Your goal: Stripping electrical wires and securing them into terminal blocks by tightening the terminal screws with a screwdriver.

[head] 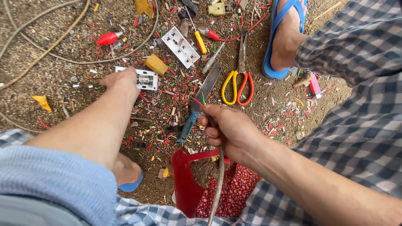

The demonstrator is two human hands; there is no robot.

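Head view: a person sits low over sandy ground (50,79) strewn with wire clippings. The right hand (228,129) is clenched around a grey cable (217,184), which rises from below past a red stool (188,175); its stripped red and green cores (200,101) poke out just above the fingers (211,133), seemingly held up so the ends stay within reach. The left hand (123,81) reaches forward, fingers curled down onto the edge of a small white switch plate (144,79) lying flat on the ground; whether it is gripped or only touched cannot be told. Just beyond those fingers sits a yellow block (155,65) and a white socket plate (181,47). Between the two hands lies a blue-handled blade (201,100), close by the right fingers. Further out rest scissors (237,81) with yellow and red handles, and a yellow-handled screwdriver (199,37). A foot in a blue sandal (284,33) is planted beyond.
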